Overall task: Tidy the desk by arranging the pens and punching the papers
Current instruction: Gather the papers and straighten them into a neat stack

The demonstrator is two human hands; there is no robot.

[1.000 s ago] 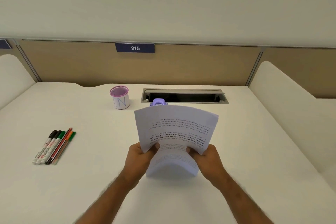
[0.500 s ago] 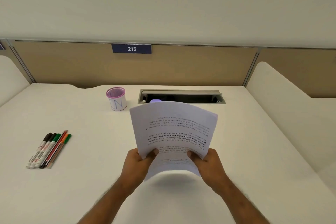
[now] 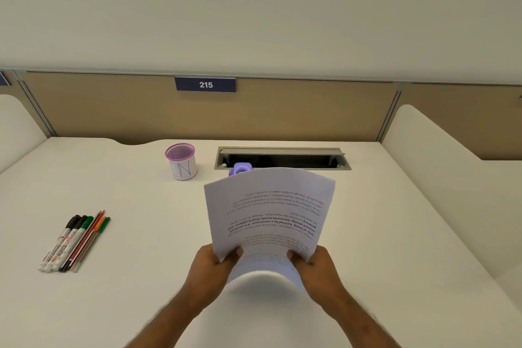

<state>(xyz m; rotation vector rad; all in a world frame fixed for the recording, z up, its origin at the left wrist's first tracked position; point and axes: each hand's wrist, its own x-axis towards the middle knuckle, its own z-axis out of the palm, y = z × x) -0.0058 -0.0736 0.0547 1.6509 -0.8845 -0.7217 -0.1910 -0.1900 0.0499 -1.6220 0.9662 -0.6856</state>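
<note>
Two hands: left hand (image 3: 210,264) & right hand (image 3: 320,265) pinch papers (image 3: 269,206) by near edge.
Papers: thin white sheets, bowed; long axis away, print upside-down.

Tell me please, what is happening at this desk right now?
A person holds a stack of printed papers upright above the desk, left hand and right hand gripping its lower corners. A purple hole punch sits just behind it. The pens lie in a row at the left, not yet in the pink cup.
</note>
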